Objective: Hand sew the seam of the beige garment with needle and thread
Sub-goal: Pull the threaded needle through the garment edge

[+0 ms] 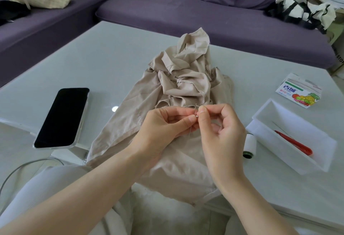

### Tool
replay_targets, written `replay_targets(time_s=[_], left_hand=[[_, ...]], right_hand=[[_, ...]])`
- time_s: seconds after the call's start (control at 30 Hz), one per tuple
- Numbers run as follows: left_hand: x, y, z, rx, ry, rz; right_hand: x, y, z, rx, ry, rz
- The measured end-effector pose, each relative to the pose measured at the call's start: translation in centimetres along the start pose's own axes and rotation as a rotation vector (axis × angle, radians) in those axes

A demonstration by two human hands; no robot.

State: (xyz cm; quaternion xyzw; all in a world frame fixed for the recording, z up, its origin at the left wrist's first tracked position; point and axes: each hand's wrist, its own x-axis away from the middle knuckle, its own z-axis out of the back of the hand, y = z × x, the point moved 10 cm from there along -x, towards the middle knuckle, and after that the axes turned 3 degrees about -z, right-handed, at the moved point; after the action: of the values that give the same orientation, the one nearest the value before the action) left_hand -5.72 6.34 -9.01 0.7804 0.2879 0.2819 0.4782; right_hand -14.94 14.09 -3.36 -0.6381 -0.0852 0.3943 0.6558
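– Threading the needle (191, 130) now?
– Yes: left hand (163, 123) is pinching it, right hand (223, 128) is pinching the thread end (198, 106), over the beige garment (186, 78) on the table (121, 52). Bracing fingertips together should be steadying the aim.

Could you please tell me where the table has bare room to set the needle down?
Widest: the far-left table, bordered by phone, garment and sofa. Smaller: between garment and printed box. Crowded near right: thread spool, white tray and right hand sit close together.

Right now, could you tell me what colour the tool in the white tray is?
The tool is red; the head view shows it.
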Motion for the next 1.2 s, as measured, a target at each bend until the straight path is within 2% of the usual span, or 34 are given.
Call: replay_targets(time_s=[0.63, 0.93, 1.2], left_hand=[[0.0, 0.6, 0.1, 0.001, 0.037, -0.031], [0.0, 1.8, -0.3, -0.004, 0.016, -0.096], [0.0, 2.0, -0.3, -0.069, 0.029, -0.111]], right_hand=[[0.0, 0.2, 0.5, 0.01, 0.058, 0.0], [-0.4, -1.6, 1.3, -0.006, 0.069, 0.06], [-0.7, -1.6, 1.1, -0.066, 0.011, -0.003]])
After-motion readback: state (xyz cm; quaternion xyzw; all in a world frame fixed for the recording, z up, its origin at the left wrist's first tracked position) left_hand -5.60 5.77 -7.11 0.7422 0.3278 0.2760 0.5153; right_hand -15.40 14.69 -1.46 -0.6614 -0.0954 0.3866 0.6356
